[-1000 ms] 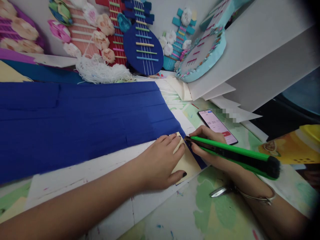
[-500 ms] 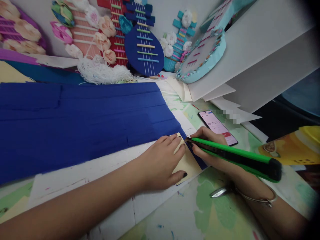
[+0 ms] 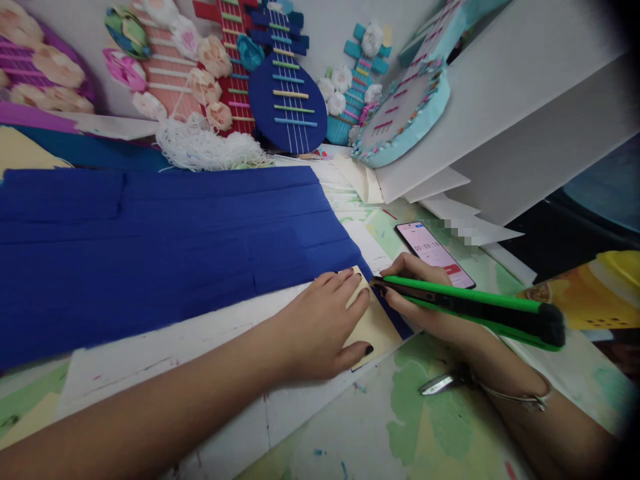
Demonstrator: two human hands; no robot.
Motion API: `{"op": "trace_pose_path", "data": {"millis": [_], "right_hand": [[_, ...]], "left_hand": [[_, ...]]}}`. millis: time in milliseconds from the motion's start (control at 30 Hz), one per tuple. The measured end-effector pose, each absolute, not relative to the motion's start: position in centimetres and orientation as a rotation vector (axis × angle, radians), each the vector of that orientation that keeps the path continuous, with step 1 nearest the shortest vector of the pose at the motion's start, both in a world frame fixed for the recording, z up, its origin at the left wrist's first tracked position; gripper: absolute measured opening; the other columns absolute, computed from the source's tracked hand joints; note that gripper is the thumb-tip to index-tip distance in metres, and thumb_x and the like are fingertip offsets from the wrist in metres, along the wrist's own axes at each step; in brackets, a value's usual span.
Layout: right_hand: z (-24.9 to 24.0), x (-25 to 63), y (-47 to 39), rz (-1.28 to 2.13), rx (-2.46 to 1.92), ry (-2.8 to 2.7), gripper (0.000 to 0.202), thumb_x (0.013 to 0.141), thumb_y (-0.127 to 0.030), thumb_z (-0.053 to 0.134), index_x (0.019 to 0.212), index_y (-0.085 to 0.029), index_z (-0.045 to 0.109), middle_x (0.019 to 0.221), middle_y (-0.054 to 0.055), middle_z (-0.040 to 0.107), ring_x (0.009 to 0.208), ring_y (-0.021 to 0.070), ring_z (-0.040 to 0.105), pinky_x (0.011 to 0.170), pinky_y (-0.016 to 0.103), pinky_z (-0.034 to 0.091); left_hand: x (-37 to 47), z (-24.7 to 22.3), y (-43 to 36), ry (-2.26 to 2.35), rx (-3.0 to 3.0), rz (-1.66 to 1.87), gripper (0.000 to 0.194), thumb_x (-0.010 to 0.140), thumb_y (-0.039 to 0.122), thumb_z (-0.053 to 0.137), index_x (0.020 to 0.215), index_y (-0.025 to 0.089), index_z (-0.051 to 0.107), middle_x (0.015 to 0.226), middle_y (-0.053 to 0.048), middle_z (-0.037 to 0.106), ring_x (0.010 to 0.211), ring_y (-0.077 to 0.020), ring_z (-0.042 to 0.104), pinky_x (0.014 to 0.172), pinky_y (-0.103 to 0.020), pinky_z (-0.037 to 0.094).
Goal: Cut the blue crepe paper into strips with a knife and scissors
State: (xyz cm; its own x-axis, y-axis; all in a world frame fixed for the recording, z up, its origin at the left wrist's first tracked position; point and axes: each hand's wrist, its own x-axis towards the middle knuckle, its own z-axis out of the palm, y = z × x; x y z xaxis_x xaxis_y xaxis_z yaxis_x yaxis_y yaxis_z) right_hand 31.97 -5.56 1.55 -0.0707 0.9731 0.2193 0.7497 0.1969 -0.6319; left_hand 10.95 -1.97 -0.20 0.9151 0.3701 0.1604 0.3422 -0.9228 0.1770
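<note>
My left hand lies flat with its fingers spread over a cream card, pressing it down on blue paper. My right hand grips a green and black utility knife. Its tip meets the blue strip just along the card's right edge. The large blue paper sheet stretches away to the left, with creases and seams across it. Under it lies a white board. By my right wrist a metal blade rests on the table, its handle hidden beneath the arm.
A phone showing a running timer lies beyond my right hand. Along the wall stand several decorated toy lutes, including a blue one. White string is heaped before them. White boards lean at the right, near a yellow package.
The rear end of the utility knife has dipped slightly, while its tip stays at the card's edge. My left hand holds its place on the card.
</note>
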Motion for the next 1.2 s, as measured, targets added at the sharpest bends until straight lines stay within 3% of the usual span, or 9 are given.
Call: {"op": "trace_pose_path", "data": {"millis": [267,767,1200], "right_hand": [[1.30,32.38,-5.63,0.442,-1.581,-1.932,0.007,0.079,-0.022,0.060,0.085,-0.023,0.056,0.073,-0.001,0.065,0.062,0.0143,0.057,0.055,0.025,0.041],[1.54,32.40,-5.69,0.473,-1.586,-1.930,0.008,0.077,-0.022,0.061,0.081,-0.022,0.054,0.063,-0.003,0.061,0.055,0.0129,0.052,0.052,0.024,0.039],[1.82,32.24,-6.47,0.537,-1.543,-1.958,0.009,0.082,-0.024,0.060,0.087,-0.023,0.052,0.078,0.000,0.063,0.067,0.0154,0.057,0.058,0.026,0.042]], "left_hand": [[10.94,-0.27,-2.00,0.543,2.931,0.307,0.060,0.092,0.046,0.043,0.135,0.004,0.041,0.143,-0.025,0.039,0.135,-0.0366,0.035,0.108,-0.049,0.030],[11.02,-0.19,-1.97,0.544,2.911,0.310,0.059,0.091,0.046,0.045,0.133,0.005,0.041,0.143,-0.025,0.039,0.134,-0.0363,0.036,0.107,-0.050,0.030],[10.98,-0.04,-1.91,0.543,2.922,0.277,0.061,0.091,0.046,0.044,0.134,0.004,0.042,0.141,-0.025,0.041,0.134,-0.0373,0.035,0.107,-0.049,0.031]]}}
